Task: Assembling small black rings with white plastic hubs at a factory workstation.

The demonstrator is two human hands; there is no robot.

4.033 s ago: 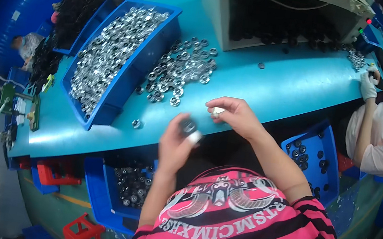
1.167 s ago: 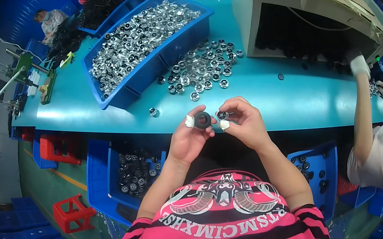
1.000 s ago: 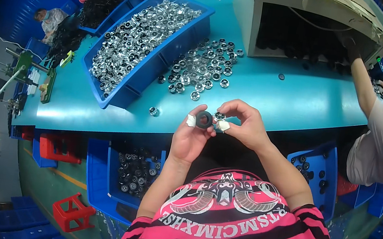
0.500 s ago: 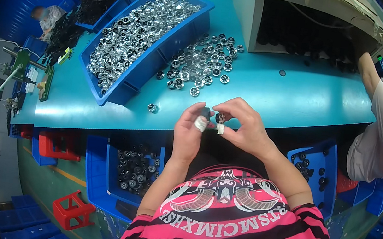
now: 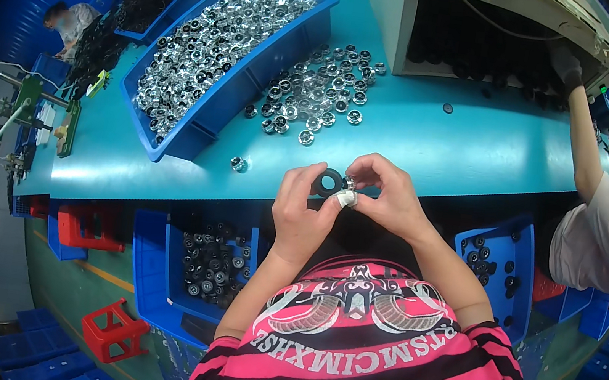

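My left hand [image 5: 299, 211] pinches a black rubber ring [image 5: 319, 186], like a small tyre, with its open hole facing up. My right hand [image 5: 395, 203] grips a small chrome wheel hub [image 5: 350, 184] between thumb and fingers, right beside the ring. Both hands are close together at the table's near edge, and white tape wraps a thumb. Loose chrome hubs [image 5: 306, 138] are spread on the table beyond my hands, and a single hub [image 5: 238, 164] lies to their left. Whether ring and hub touch is hard to see.
A blue bin [image 5: 209, 125] heaped with chrome hubs stands on the turquoise table [image 5: 463, 153]. Below it, a lower bin [image 5: 148, 269] holds black wheels; another bin [image 5: 501, 247] sits at right. A co-worker [image 5: 596, 240] reaches into a pale box [image 5: 389, 28]. A red stool [image 5: 115, 330] stands on the floor.
My left hand has turned the black ring so its hole shows, and its thumb has come over to my right thumb. The co-worker's arm has shifted, bringing gloved hands into sight.
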